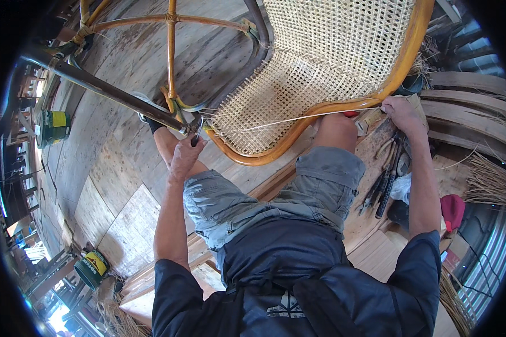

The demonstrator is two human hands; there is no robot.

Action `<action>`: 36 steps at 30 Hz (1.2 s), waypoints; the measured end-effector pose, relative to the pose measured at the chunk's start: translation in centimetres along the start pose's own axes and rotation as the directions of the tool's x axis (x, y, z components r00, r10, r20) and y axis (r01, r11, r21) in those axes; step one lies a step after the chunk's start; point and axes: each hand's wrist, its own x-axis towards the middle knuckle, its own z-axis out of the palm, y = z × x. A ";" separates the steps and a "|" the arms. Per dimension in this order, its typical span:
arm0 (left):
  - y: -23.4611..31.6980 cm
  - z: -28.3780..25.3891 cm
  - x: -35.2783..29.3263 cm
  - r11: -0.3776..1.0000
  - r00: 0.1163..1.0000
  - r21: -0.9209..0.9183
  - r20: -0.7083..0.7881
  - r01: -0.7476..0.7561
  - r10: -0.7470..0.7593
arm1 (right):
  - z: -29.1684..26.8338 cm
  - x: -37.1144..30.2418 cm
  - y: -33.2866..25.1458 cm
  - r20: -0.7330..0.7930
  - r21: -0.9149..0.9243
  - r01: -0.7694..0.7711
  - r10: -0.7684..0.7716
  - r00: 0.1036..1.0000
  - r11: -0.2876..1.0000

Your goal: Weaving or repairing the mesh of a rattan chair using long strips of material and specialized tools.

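Observation:
A rattan chair with a woven cane seat and back [295,84] lies tilted before me, its orange-brown curved frame [253,160] near my knees. My left hand [186,154] is closed round the dark handle of a thin metal tool, perhaps an awl [199,130], at the left corner of the seat. My right hand [403,115] pinches the end of a pale cane strand [315,115] beside the right side of the frame. That strand runs nearly straight from the lower weave across to my right fingers. The tool's tip is too small to make out clearly.
A dark pole [107,90] and the chair's rattan legs [171,56] extend at the upper left. Several hand tools [385,174] lie right of my knee. Bundled cane strips [489,180] and curved wooden slats [466,106] are farther right. Green buckets [53,128] stand at left.

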 end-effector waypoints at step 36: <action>15.1 8.1 -3.8 0.961 0.974 -0.273 0.200 -0.052 0.109 | -10.5 -12.0 10.1 -0.333 -0.554 -0.549 0.438 0.835 0.625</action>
